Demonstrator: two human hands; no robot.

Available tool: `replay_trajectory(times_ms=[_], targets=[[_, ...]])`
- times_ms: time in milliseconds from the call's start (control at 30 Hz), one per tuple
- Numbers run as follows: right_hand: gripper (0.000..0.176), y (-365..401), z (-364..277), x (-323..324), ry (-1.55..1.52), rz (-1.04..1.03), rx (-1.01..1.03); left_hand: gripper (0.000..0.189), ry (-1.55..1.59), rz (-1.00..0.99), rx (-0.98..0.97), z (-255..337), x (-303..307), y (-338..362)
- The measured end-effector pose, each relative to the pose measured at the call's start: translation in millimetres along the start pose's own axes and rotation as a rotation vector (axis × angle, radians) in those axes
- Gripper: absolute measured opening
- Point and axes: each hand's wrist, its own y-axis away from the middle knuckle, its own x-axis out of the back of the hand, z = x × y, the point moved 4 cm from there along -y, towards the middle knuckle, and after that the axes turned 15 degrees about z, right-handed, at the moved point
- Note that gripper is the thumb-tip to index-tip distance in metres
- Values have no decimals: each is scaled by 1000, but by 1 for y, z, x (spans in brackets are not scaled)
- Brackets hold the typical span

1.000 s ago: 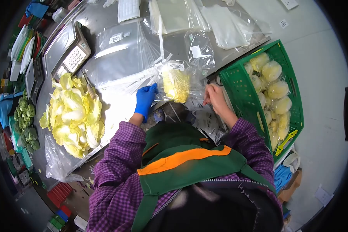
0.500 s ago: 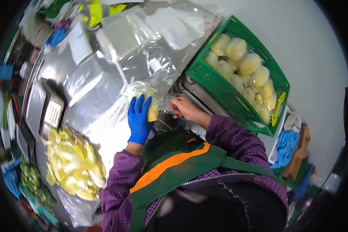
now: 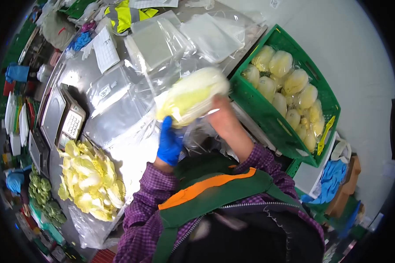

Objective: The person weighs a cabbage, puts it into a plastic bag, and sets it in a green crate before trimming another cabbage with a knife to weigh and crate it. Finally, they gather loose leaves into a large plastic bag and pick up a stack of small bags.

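A pale napa cabbage point(image 3: 193, 94), apparently in clear plastic, is held at a tilt above the front of the metal table. Its lower left end rests in my left hand point(image 3: 170, 144), which wears a blue glove and closes round it from below. At the cabbage's right end is my right hand point(image 3: 226, 115), bare and smeared by motion. It grips that end, with its fingertips partly hidden. Beyond the cabbage lie clear plastic bags point(image 3: 156, 46) in flat stacks.
To the right stands a green crate point(image 3: 267, 125) with several wrapped cabbages and a yellow tool point(image 3: 326, 135). Loose cabbage leaves point(image 3: 90, 182) lie heaped at left, beside a scale point(image 3: 68, 120). A paper sheet point(image 3: 105, 49) and a yellow vest point(image 3: 127, 16) are farther back.
The cabbage has come up off the table and now lies sideways between both hands. My right hand, apart from it before, has moved onto its right end. The view has shifted slightly.
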Motion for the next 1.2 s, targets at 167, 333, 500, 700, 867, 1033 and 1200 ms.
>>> replay_trajectory(times_ms=[167,333,500,700,867,1033,1200], targets=[[48,-37,-121,89,-81,-412,17,69,-513,-388,-94,-55,-74,0],[52,-79,-252,190,349,444,338,79,-666,-207,-233,-85,-32,-1],[58,-89,-220,236,860,611,85,53,-756,274,-468,-47,87,57],[68,-69,-190,259,1199,665,-100,43,-633,1463,-867,47,261,220],[38,-97,-187,167,1928,406,1214,62,-770,2035,-1417,165,392,345],[39,-12,44,-52,1288,-351,539,116,-723,1779,-701,252,512,342],[53,177,273,-242,1383,-1050,377,110,-582,1462,-741,262,567,356]])
